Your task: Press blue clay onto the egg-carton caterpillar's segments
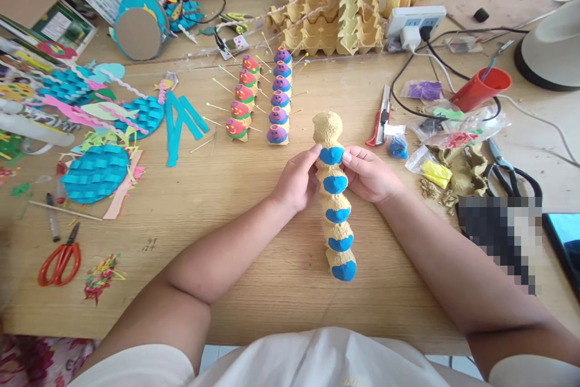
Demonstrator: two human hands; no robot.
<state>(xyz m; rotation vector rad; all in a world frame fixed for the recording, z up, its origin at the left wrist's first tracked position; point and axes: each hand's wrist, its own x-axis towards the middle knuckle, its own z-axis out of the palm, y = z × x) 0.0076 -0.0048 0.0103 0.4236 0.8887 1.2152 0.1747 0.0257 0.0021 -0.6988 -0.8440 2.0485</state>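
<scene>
While both hands are closed on it, the scene is laid out around one landmark, the egg-carton strip (335, 194), a row of tan cups capped with blue clay.

Egg-carton strip: laid lengthwise on the wooden table (254, 236), running from the bare top cup down toward the person.
Left hand (296, 180): pressed against the strip's left side at the uppermost blue cap, fingers curled shut on it.
Right hand (367, 172): pressed against the strip's right side at the same cap, fingertips pinched closed on the clay.
Painted caterpillars (263, 100): two finished rows are stood just beyond the strip's top, to its left, with pins stuck out sideways; nothing is set between them and the strip.
Box cutter (380, 116): laid beyond the strip, to its right, near the right hand.
Blue clay bag (397, 147): found just right of the right hand.
Yellow clay bag (435, 173): placed further right of the strip, among carton scraps.
Red cup (480, 89): tipped on its side well right of the strip, above the bags.
Black scissors (510, 175): laid far right of the strip, partly hidden by a blurred patch.
Red scissors (60, 261): laid far left of the strip, near the table's near edge.
Blue woven paper shapes (95, 172): spread well left of the strip.
Egg cartons (335, 19): stacked well beyond the strip's top, beside a power strip (414, 20).
</scene>
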